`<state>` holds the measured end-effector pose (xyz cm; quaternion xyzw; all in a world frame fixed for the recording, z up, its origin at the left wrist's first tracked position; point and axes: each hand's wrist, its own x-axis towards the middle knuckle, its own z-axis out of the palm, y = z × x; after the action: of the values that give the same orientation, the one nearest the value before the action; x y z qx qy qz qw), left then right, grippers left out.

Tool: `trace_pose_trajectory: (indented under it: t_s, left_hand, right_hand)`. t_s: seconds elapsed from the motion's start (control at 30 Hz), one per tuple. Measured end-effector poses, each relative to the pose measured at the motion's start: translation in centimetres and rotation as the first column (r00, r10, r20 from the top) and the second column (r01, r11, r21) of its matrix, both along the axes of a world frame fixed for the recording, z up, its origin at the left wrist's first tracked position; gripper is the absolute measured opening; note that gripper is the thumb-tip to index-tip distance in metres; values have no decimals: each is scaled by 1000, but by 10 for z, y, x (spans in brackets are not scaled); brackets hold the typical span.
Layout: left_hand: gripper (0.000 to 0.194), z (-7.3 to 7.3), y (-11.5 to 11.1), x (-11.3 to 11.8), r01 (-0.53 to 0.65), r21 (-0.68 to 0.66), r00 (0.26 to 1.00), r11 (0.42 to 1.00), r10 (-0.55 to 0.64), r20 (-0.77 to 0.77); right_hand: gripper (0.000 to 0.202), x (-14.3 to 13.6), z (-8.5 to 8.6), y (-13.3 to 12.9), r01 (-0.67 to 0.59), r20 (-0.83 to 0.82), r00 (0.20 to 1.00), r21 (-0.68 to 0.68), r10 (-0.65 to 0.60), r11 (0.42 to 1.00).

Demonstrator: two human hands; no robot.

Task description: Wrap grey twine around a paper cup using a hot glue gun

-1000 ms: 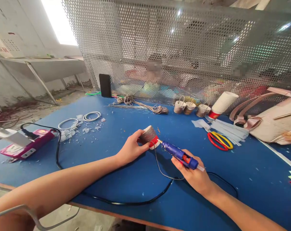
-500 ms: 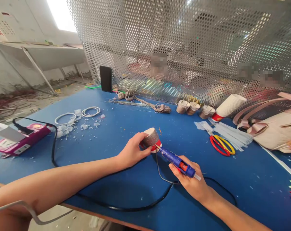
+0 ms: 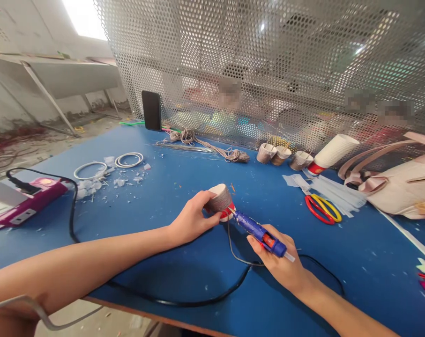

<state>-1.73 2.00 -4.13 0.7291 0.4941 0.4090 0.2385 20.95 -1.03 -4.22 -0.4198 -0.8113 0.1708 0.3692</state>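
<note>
My left hand (image 3: 193, 217) is closed around a small paper cup (image 3: 220, 199), tilted, its upper part wrapped in grey-brown cord and its red printed part bare. In my right hand (image 3: 280, 262) is a blue hot glue gun (image 3: 256, 228), a clear glue stick poking out of its back end. The nozzle points at the red part of the cup, at or very near the edge of the wrapping; contact is hard to make out. A loose length of cord (image 3: 230, 248) hangs from the cup toward my right hand.
Cord-wrapped cups (image 3: 266, 153), a stack of paper cups (image 3: 335, 152), red-and-yellow scissors (image 3: 323, 208) and glue sticks (image 3: 342, 194) lie at the right. A cord bundle (image 3: 235, 154) and a phone (image 3: 152, 111) are at the back. White rings (image 3: 129, 160) and a power strip (image 3: 33, 199) sit left.
The view has shifted slightly. The glue gun's nozzle has drawn back a little from the cup's wrapped edge; both hands keep their holds.
</note>
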Motion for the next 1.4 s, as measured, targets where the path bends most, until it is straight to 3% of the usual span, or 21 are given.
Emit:
trace_pose_trajectory:
  t_s: [0.63,0.93,1.27,1.4]
  left_hand:
    - [17,4,0,-3,19,-9,999,1000,-19,45]
    - [19,4,1,-6,73,-36,993,997,-69,96]
    - [17,2,1,-6,67,-3,994,998,-67,89]
    - [15,2,1,-5,79,-6,992,997,-78,100]
  right_hand:
    - [6,-1,-4,-2,-27,30,999,14,27,1000]
    - [17,0,1,2,12,-85,996,-39,-16,999]
    - [18,4,-1,0,76,-49,996,-7,-76,997]
    - [21,2,5,-2,34,-57,998,-41,-36,999]
